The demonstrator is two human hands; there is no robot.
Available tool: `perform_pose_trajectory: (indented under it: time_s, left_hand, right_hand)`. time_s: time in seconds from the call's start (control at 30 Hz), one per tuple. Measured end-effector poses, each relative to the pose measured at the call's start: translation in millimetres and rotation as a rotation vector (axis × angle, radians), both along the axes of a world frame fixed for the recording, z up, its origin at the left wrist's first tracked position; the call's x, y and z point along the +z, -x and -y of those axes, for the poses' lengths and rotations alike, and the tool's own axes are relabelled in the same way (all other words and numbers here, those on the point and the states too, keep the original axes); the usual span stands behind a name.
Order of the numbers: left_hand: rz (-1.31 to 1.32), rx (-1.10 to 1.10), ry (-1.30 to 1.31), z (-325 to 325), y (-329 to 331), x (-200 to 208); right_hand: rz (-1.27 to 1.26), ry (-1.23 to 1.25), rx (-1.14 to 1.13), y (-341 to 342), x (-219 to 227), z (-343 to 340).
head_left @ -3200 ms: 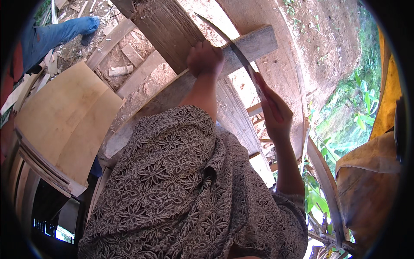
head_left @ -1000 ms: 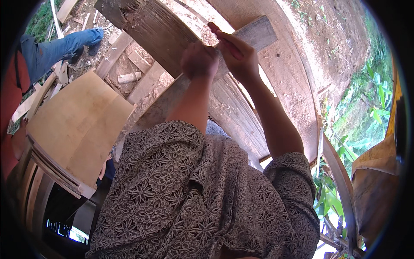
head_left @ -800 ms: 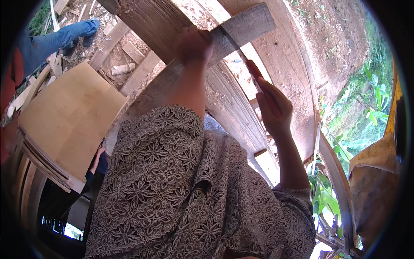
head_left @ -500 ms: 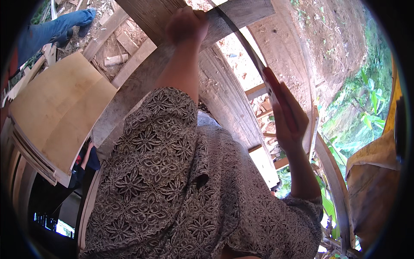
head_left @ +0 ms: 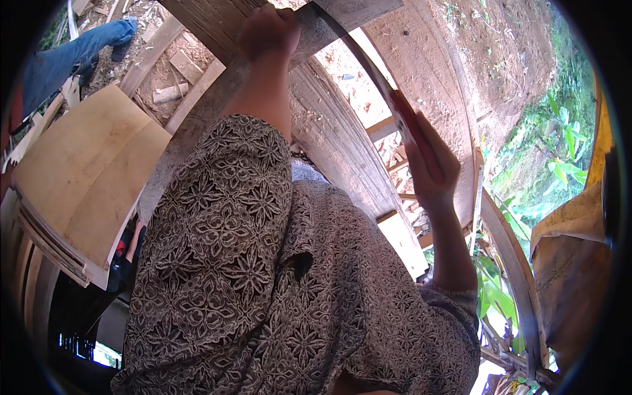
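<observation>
"Sunlit brown earth and bright green leaves spread to your right. What stands to your left?"

"You have a stack of pale tan wooden sheets there, and beyond it a co-worker's leg in blue trousers."

"And your right hand?"

"Its fingers wrap the handle of your curved handsaw with a red grip and dark blade. That blade crosses the weathered grey wooden board ahead of you, over a rough brown plank."

"Your left hand?"

"On the board, just left of the blade, fingers curled; whether they grasp its edge, I cannot tell."
</observation>
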State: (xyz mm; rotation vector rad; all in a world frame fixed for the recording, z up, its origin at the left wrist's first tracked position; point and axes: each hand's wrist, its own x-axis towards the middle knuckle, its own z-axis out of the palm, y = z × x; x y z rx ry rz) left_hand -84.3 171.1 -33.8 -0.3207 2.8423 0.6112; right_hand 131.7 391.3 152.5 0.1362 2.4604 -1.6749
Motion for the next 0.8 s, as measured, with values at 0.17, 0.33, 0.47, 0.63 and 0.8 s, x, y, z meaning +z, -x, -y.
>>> perform_pose_trajectory:
  time_s: [0.17, 0.33, 0.47, 0.63, 0.8]
  left_hand:
    - [-0.001, 0.01, 0.0, 3.4, 1.2, 7.1]
    - [0.0, 0.031, -0.04, 1.2, -1.9, -0.2]
    - [0.063, 0.038, -0.032, -3.1, 4.4, 4.5]
    - [0.167, 0.077, -0.086, -0.3, 0.2, 26.9]
    - [-0.138, 0.052, 0.037, 6.0, 1.7, -18.4]
  right_hand:
    - [0.059, -0.145, 0.08, -37.9, 56.9, -11.1]
    - [-0.151, 0.003, 0.061, 34.5, -32.5, 20.4]
    - [-0.194, 0.023, -0.113, 155.8, -115.4, 68.1]
    - [-0.114, 0.023, -0.09, 106.1, -99.4, 45.6]
    - [0.143, -0.061, -0.044, -17.0, 11.5, -10.2]
